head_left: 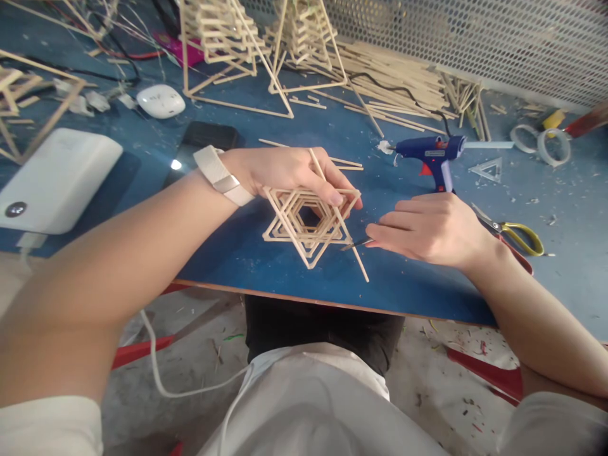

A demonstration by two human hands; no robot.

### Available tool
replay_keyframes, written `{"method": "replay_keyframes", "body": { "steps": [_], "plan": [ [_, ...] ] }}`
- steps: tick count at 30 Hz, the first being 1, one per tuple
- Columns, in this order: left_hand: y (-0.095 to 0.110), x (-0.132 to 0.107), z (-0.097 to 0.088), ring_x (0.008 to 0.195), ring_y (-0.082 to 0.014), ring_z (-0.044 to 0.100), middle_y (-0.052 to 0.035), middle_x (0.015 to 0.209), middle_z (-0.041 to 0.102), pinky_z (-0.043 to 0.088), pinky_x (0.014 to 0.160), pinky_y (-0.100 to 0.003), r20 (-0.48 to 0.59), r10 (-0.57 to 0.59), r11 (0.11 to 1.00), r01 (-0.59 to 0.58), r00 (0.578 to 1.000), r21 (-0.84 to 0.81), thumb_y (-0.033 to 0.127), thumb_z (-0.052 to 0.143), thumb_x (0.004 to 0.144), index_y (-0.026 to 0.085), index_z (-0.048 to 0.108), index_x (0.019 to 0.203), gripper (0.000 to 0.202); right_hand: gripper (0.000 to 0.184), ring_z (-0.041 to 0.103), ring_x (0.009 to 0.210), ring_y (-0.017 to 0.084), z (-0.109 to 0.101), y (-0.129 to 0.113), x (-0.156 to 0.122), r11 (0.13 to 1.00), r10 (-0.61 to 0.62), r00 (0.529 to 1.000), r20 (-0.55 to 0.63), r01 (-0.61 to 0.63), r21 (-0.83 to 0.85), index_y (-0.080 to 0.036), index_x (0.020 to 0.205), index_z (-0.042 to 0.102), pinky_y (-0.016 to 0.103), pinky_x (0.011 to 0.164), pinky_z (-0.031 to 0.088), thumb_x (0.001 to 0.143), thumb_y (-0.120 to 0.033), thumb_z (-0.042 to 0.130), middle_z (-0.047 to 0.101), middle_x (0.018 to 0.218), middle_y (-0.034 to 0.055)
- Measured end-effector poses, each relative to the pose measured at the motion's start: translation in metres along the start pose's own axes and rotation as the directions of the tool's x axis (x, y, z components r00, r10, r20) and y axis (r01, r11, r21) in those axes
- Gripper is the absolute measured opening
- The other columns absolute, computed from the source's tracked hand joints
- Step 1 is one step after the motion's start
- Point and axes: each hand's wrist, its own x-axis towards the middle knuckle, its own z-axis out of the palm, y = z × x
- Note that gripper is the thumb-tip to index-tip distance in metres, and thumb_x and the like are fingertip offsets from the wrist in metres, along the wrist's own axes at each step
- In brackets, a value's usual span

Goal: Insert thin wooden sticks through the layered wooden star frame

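Note:
My left hand is closed on a star-shaped frame of thin wooden sticks, stacked in nested layers around an open middle. Under its thumb a longer wooden stick lies slantwise across the frame's right side, its lower end jutting past the frame. My right hand is closed on a small dark-bladed tool, probably a craft knife, whose handle is hidden in the fingers. The blade's tip meets or crosses the long stick near the frame's lower right corner; whether it cuts in I cannot tell.
A blue glue gun lies behind my right hand, with scissors and clear tape rolls to the right. Stick frames and loose sticks line the back. A white power bank sits at left.

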Motion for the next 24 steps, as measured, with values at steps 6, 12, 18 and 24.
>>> {"method": "replay_keyframes", "body": {
  "steps": [6, 12, 18, 24],
  "plan": [
    [0.000, -0.001, 0.001, 0.110, -0.0283, 0.081, -0.0027, 0.119, 0.089, 0.066, 0.094, -0.039, -0.006, -0.025, 0.999, 0.025, 1.000, -0.034, 0.061, 0.081, 0.081, 0.033, 0.085, 0.131, 0.058, 0.025, 0.051, 0.071, 0.014, -0.005, 0.002, 0.001, 0.999, -0.013, 0.999, 0.030, 0.012, 0.041, -0.022, 0.104, 0.070, 0.036, 0.067, 0.030, 0.120, -0.037, 0.059, 0.068, 0.079, -0.0029],
    [0.006, -0.003, 0.004, 0.105, -0.0267, 0.082, -0.0059, 0.117, 0.089, 0.068, 0.090, -0.040, -0.034, -0.047, 0.999, 0.048, 0.998, 0.021, 0.060, 0.079, 0.088, 0.030, 0.086, 0.131, 0.053, 0.028, 0.052, 0.071, 0.014, -0.007, 0.006, 0.001, 0.996, -0.002, 0.999, 0.049, -0.002, 0.087, -0.022, 0.103, 0.072, 0.037, 0.067, 0.030, 0.121, -0.038, 0.057, 0.070, 0.081, -0.0021],
    [0.015, -0.005, 0.007, 0.111, -0.0231, 0.080, -0.0052, 0.118, 0.089, 0.067, 0.091, -0.037, -0.058, -0.087, 0.993, 0.091, 0.995, 0.079, 0.065, 0.075, 0.089, 0.031, 0.086, 0.133, 0.057, 0.032, 0.054, 0.070, 0.014, -0.010, 0.016, -0.004, 0.999, -0.020, 0.996, 0.092, 0.016, 0.049, -0.023, 0.102, 0.073, 0.036, 0.068, 0.035, 0.121, -0.041, 0.054, 0.070, 0.081, -0.0020],
    [0.016, -0.003, 0.009, 0.116, -0.0281, 0.080, -0.0061, 0.111, 0.088, 0.067, 0.093, -0.044, -0.086, -0.066, 0.988, 0.077, 0.994, 0.130, 0.067, 0.075, 0.081, 0.035, 0.088, 0.128, 0.058, 0.032, 0.056, 0.070, 0.015, -0.016, 0.019, -0.011, 1.000, 0.010, 0.998, 0.058, -0.010, -0.010, -0.025, 0.102, 0.073, 0.035, 0.065, 0.034, 0.119, -0.046, 0.057, 0.070, 0.078, -0.0016]
  ]
}}
